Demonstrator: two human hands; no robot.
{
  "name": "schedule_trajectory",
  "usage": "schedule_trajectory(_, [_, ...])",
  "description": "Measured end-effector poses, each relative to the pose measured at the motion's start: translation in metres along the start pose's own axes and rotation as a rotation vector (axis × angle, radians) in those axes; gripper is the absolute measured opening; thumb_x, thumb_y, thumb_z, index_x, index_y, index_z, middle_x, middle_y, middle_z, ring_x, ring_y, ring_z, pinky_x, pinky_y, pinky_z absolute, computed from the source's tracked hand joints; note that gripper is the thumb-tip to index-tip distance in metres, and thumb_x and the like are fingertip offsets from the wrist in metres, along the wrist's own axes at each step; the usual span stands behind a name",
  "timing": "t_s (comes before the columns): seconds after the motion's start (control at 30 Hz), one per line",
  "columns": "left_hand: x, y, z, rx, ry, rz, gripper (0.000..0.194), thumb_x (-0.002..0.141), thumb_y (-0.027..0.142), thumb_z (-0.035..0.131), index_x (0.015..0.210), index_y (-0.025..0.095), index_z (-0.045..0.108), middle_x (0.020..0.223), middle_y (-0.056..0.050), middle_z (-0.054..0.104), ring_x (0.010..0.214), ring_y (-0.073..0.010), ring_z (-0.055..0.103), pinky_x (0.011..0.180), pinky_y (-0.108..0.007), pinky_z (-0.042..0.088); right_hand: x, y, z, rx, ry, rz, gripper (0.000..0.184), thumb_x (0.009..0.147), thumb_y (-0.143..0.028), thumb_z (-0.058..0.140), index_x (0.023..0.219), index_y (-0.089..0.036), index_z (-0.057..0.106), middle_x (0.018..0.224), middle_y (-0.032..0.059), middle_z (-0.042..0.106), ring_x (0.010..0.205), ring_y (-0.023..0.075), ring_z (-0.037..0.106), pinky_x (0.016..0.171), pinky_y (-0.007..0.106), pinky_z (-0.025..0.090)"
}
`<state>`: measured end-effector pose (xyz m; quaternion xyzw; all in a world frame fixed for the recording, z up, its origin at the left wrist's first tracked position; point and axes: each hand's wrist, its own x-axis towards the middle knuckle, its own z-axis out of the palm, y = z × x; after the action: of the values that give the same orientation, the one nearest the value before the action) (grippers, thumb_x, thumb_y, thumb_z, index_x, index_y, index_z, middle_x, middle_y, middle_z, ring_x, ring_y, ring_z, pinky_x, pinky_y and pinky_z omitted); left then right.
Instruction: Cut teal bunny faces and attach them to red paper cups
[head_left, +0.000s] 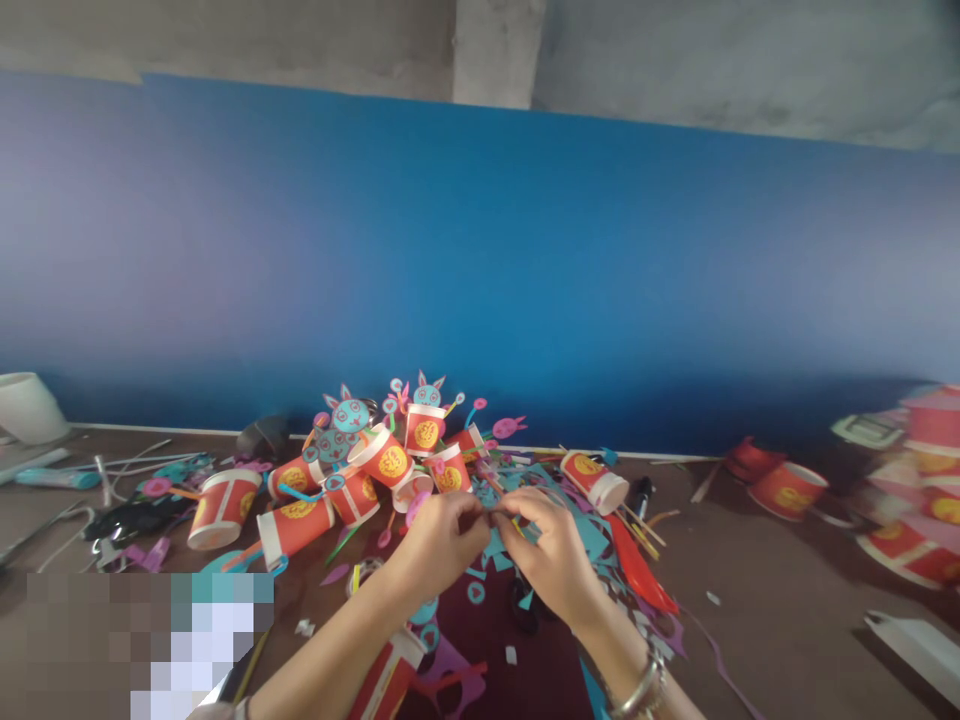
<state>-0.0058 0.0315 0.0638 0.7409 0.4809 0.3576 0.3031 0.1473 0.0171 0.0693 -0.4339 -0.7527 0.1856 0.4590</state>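
Observation:
My left hand (439,545) and my right hand (546,552) meet over the middle of the table, fingertips pinched together. Whatever small thing lies between them is too small and hidden to name. Just behind them are cut scraps of light blue paper (589,530). To the left, red paper cups (296,530) with yellow emblems lie heaped. Some bear blue paper rabbit faces (351,415) and coloured sticks. Below my hands is a small blue paper disc with a heart (476,593). A red cup (386,680) lies by my left forearm.
A tipped red cup (594,480) and a red balloon-like strip (637,560) lie right of my hands. Stacked red cups (919,540) stand far right. Scissors with red handles (450,685) lie in front. A blue panel (480,280) rises behind the table.

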Motion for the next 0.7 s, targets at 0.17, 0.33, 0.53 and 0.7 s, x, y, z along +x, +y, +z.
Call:
schedule_trajectory(0.17, [-0.0004, -0.0004, -0.0009, 0.002, -0.011, 0.000, 0.016, 0.070, 0.018, 0.045, 0.054, 0.018, 0.042, 0.048, 0.006, 0.037, 0.049, -0.0079, 0.035, 0.044, -0.021, 0.021, 0.0002, 0.0005, 0.0002, 0.000, -0.004, 0.004, 0.015, 0.081, -0.010, 0.055, 0.074, -0.019, 0.065, 0.077, 0.0035, 0.066, 0.076, 0.0178, 0.060, 0.071, 0.027, 0.046])
schedule_trajectory(0.33, [-0.0005, -0.0006, -0.0002, -0.003, 0.006, 0.016, 0.018, 0.070, 0.017, 0.045, 0.053, 0.018, 0.038, 0.048, 0.007, 0.035, 0.048, -0.0073, 0.034, 0.045, -0.020, 0.022, -0.0001, -0.0002, 0.0020, -0.005, 0.003, 0.010, 0.014, 0.080, -0.010, 0.056, 0.075, -0.019, 0.065, 0.078, 0.0040, 0.066, 0.077, 0.0179, 0.060, 0.072, 0.027, 0.046])
schedule_trajectory(0.53, [-0.0009, 0.0000, 0.0001, -0.028, 0.017, 0.045, 0.020, 0.070, 0.015, 0.046, 0.053, 0.018, 0.037, 0.048, 0.007, 0.035, 0.048, -0.0070, 0.033, 0.045, -0.020, 0.021, -0.0003, 0.0024, 0.0027, -0.004, 0.022, -0.004, 0.013, 0.081, -0.011, 0.056, 0.076, -0.019, 0.066, 0.079, 0.0042, 0.067, 0.078, 0.0180, 0.061, 0.073, 0.027, 0.046])
schedule_trajectory(0.7, [-0.0019, 0.0023, -0.0028, 0.002, 0.009, 0.071, 0.018, 0.070, 0.014, 0.046, 0.054, 0.018, 0.038, 0.048, 0.007, 0.036, 0.048, -0.0070, 0.034, 0.045, -0.020, 0.021, -0.0005, 0.0020, 0.0005, -0.015, 0.020, 0.006, 0.012, 0.080, -0.011, 0.056, 0.077, -0.019, 0.066, 0.079, 0.0042, 0.067, 0.079, 0.0185, 0.061, 0.073, 0.028, 0.046])
